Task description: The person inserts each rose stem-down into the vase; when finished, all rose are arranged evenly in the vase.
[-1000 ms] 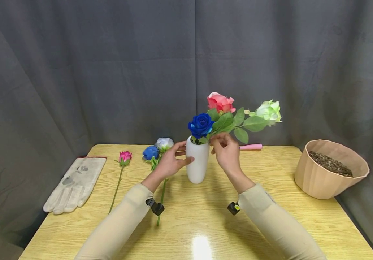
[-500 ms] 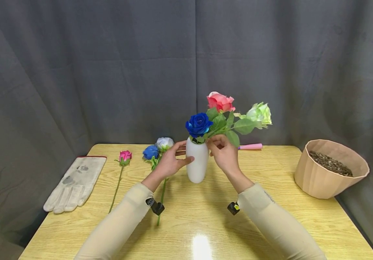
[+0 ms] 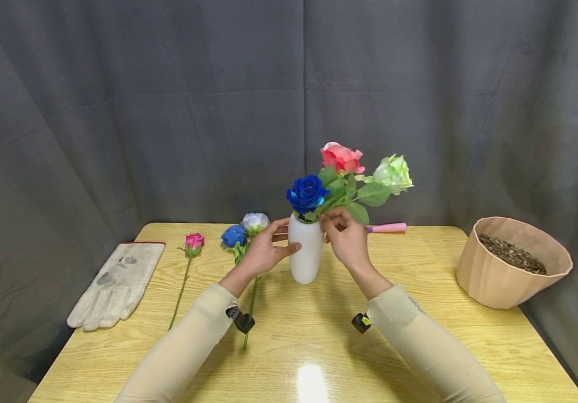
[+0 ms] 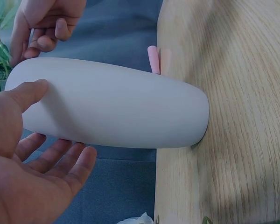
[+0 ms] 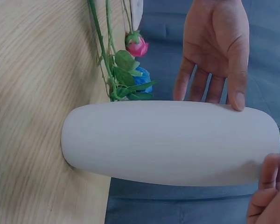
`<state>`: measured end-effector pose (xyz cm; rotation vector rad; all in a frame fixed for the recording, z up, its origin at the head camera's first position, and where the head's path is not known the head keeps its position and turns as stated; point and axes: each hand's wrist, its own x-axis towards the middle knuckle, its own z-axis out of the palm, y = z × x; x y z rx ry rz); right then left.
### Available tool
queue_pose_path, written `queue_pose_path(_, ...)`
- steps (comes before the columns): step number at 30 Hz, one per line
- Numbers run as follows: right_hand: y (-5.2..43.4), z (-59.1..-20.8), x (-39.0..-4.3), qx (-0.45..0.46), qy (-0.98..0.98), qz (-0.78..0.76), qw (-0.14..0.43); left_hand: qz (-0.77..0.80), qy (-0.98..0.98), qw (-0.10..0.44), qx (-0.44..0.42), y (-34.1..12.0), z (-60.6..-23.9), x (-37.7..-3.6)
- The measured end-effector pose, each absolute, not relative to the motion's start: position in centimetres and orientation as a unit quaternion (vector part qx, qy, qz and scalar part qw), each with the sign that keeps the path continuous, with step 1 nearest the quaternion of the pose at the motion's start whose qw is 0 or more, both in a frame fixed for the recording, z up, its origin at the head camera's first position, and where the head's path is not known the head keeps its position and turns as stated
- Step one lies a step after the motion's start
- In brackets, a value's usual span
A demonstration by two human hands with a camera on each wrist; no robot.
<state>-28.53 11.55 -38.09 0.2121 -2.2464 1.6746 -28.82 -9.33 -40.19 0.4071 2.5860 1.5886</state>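
Observation:
A tall white vase (image 3: 305, 257) stands upright on the wooden table. My left hand (image 3: 263, 252) holds it from the left, thumb on the near side and fingers along its left side. At the vase mouth, my right hand (image 3: 347, 238) pinches the stem of a light green rose (image 3: 393, 172); the stem itself is mostly hidden by the fingers and leaves. That rose leans out to the right above the hand. A dark blue rose (image 3: 307, 193) and a coral-pink rose (image 3: 342, 159) rise over the vase. In the right wrist view, right fingertips (image 5: 272, 164) are right at the rim.
Left of the vase lie a blue flower (image 3: 233, 236), a white flower (image 3: 255, 223) and a pink rose (image 3: 194, 242). A work glove (image 3: 117, 285) rests at the left edge. A pink-handled tool (image 3: 388, 228) lies behind; a peach pot (image 3: 490, 280) of dark soil stands right.
The right hand has shifted slightly left to the vase rim, and the light green rose has come left with it. The blue rose has moved a little left; the left hand stays on the vase.

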Motion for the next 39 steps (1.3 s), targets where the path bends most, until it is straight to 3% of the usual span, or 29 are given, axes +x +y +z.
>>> queue_pose_path(14, 11.9, -38.9, -28.4, 0.09, -0.77, 0.617, 0.139, 0.524, 0.84, 0.045, 0.133, -9.3, -40.2, -28.8)
queue_pose_path(39, 13.6, -40.3, -27.5, 0.073, -0.842, 0.528, 0.085, 0.534, 0.835, 0.049, 0.124, -9.9, -40.2, -28.8)
